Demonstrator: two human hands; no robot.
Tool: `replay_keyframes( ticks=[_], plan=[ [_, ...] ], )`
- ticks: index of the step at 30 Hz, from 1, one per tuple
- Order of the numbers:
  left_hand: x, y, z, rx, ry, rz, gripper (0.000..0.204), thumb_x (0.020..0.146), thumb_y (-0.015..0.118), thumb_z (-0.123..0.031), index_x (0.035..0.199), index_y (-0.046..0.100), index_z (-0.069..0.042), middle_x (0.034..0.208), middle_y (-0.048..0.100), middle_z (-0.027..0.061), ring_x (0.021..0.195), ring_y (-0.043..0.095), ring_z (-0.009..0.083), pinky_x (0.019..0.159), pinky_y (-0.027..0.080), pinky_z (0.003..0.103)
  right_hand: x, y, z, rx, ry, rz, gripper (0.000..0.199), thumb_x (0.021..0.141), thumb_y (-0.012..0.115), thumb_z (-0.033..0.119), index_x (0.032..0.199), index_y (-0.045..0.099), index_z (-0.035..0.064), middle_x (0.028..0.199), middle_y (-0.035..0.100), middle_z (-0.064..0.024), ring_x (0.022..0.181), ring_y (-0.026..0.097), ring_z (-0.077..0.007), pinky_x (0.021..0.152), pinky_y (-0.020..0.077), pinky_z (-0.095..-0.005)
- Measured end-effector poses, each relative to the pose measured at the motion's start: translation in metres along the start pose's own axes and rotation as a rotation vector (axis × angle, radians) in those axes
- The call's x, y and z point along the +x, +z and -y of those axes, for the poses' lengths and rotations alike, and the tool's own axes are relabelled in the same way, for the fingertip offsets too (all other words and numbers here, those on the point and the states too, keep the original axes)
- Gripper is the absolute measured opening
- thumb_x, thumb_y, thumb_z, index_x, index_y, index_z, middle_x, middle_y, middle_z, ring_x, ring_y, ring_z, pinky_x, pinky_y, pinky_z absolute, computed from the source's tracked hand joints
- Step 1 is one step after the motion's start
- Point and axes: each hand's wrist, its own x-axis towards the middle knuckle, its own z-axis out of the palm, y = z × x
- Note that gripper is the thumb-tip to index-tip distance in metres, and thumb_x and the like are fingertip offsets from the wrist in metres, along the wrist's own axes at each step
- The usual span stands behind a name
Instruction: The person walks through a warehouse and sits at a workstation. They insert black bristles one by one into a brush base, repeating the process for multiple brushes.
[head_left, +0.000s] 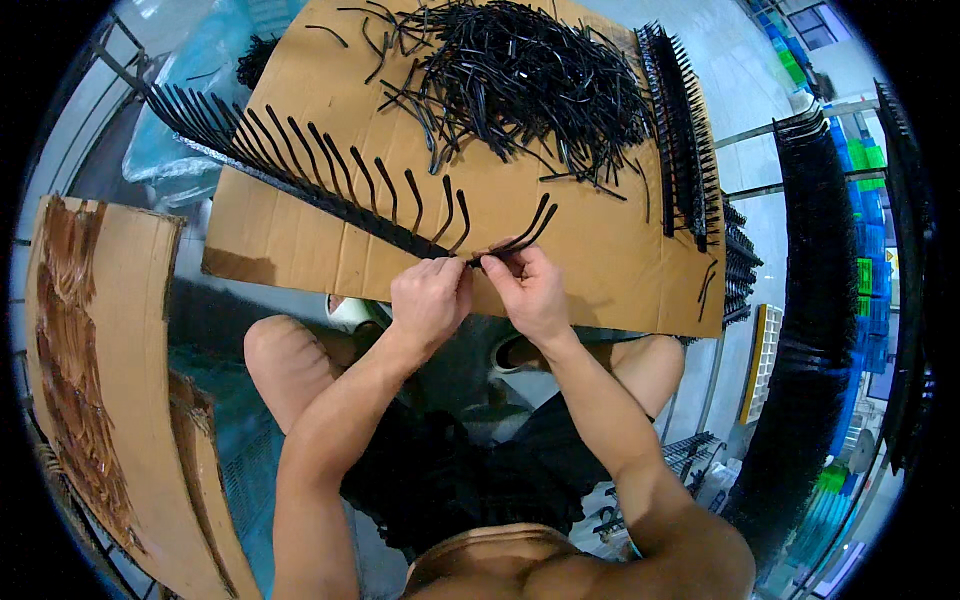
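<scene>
A long dark rack strip [350,213] slants across the front left of the cardboard, with several black eyeglass temples [330,165] standing along it, their bent tips up. At its near end my left hand [430,297] is closed, its fingers curled around the strip. My right hand [527,292] touches or nearly touches the left and pinches a black eyeglass temple. Two curved temples [535,225] rise side by side just above the right fingers; whether both are held, I cannot tell. The fingertips hide where the temples meet the strip.
A heap of loose black temples [530,85] lies on the cardboard-covered table [590,265]. Filled racks [680,140] stand along its right edge. A brown-stained cardboard sheet [140,300] is at the left. Long black racks [815,300] hang at the right, beyond a yellow-edged tray [762,365].
</scene>
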Motion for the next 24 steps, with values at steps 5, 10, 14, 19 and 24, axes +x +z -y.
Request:
replay_keyframes(
  ticks=[5,10,14,19,24],
  plan=[
    [0.004,-0.002,-0.003,-0.009,0.017,-0.037,0.013,0.075,0.065,-0.008,0.068,0.054,-0.007,0.063,0.057,0.0085,0.059,0.059,0.0261,0.052,0.047,0.038,0.000,0.005,-0.008,0.074,-0.052,-0.073,0.018,0.089,0.065,0.014,0.099,0.063,-0.0011,0.090,0.070,-0.0095,0.082,0.067,-0.0154,0.073,0.0516,-0.0279],
    [0.002,-0.003,0.000,-0.008,0.002,-0.028,0.009,0.075,0.066,-0.008,0.075,0.057,-0.006,0.066,0.059,0.0090,0.061,0.060,0.0270,0.053,0.048,0.038,0.001,0.006,0.005,-0.034,-0.094,-0.065,0.017,0.088,0.065,0.014,0.095,0.063,-0.0016,0.088,0.070,-0.0120,0.080,0.069,-0.0203,0.070,0.0529,-0.0301],
    [0.002,-0.002,-0.001,-0.013,-0.001,-0.034,0.011,0.075,0.066,-0.009,0.071,0.056,-0.006,0.066,0.059,0.0080,0.061,0.060,0.0258,0.053,0.047,0.038,0.003,0.003,0.002,-0.134,-0.143,-0.017,0.017,0.088,0.063,0.013,0.096,0.063,-0.0023,0.091,0.069,-0.0134,0.083,0.069,-0.0230,0.071,0.0529,-0.0307],
    [-0.001,0.004,0.000,-0.014,-0.031,-0.037,0.011,0.079,0.069,-0.014,0.085,0.064,-0.006,0.070,0.063,0.0093,0.063,0.062,0.0288,0.054,0.049,0.039,0.013,-0.009,0.018,-0.243,-0.204,0.136,0.022,0.088,0.063,0.015,0.101,0.062,-0.0025,0.089,0.069,-0.0126,0.079,0.068,-0.0223,0.069,0.0520,-0.0314],
    [-0.001,0.007,-0.010,0.008,-0.077,-0.066,0.012,0.081,0.069,-0.017,0.081,0.064,-0.006,0.069,0.063,0.0083,0.062,0.062,0.0277,0.053,0.049,0.038,0.031,-0.044,-0.025,-0.025,0.205,-0.021,0.024,0.090,0.061,0.013,0.108,0.059,-0.0020,0.083,0.067,-0.0110,0.071,0.064,-0.0217,0.066,0.0492,-0.0328]
  ],
)
